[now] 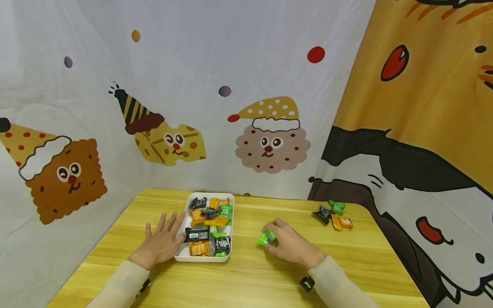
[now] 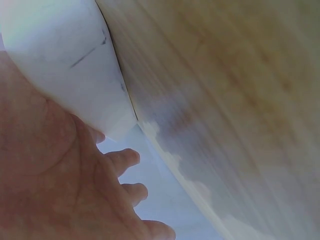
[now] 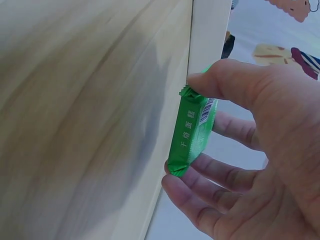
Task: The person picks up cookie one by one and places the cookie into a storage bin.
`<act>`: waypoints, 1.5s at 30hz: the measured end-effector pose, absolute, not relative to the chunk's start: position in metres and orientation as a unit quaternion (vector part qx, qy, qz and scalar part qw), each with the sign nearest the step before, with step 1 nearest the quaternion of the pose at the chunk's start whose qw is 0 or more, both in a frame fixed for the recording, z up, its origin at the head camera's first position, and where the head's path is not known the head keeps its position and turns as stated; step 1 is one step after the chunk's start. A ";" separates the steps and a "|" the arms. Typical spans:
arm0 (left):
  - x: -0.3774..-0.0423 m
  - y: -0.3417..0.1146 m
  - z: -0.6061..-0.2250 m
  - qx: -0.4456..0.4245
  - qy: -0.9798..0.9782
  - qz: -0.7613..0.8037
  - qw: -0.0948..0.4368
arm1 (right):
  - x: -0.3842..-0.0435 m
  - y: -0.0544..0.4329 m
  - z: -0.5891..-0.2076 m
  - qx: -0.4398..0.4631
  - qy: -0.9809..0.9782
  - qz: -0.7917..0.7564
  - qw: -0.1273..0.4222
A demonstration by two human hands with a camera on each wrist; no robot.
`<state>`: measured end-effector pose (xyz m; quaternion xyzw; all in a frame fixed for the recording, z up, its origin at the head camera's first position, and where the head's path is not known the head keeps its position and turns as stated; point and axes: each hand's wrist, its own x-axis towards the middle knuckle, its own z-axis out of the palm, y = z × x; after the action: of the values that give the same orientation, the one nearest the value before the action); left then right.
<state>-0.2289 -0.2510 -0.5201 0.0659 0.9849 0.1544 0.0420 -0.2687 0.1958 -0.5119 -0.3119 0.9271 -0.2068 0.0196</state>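
Observation:
Between the thumb and fingers of my right hand [image 1: 291, 244] is a small green wrapped snack [image 3: 189, 132], held above the table to the right of the tray. Its foil wrapper has crimped ends, white characters and a barcode. My left hand [image 1: 163, 239] has its fingers spread and rests at the left rim of a white rectangular tray [image 1: 204, 258]. Inside the tray lie several wrapped snacks: black ones [image 1: 197, 234], orange ones [image 1: 199, 248] and green ones [image 1: 225, 210]. In the left wrist view the left palm and straight fingers [image 2: 131, 192] show beside the tray's white wall [image 2: 75, 55].
At the table's right rear lies a small group of wrapped snacks: a black one [image 1: 322, 214], a green one [image 1: 337, 207] and orange ones [image 1: 341, 222]. The wooden table [image 1: 246, 282] backs onto a white cloth with cartoon prints [image 1: 269, 145]. Another printed cloth [image 1: 423, 171] hangs at right.

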 end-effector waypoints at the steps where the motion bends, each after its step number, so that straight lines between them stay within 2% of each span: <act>1: -0.229 -0.251 -0.520 0.066 0.985 0.154 0.041 | -0.269 0.193 -0.512 -0.314 0.927 -0.207 0.021; 14: -0.230 -0.250 -0.520 0.068 0.986 0.145 0.034 | -0.270 0.162 -0.503 -0.317 0.925 -0.208 0.009; 45: -0.229 -0.250 -0.519 0.067 0.987 0.145 0.031 | -0.285 0.087 -0.485 -0.395 0.896 -0.203 -0.022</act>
<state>-0.2288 -0.2496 -0.5189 0.0671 0.9867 0.1446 0.0311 -0.2846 0.0873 -0.4853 -0.3953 0.8955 -0.2032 -0.0224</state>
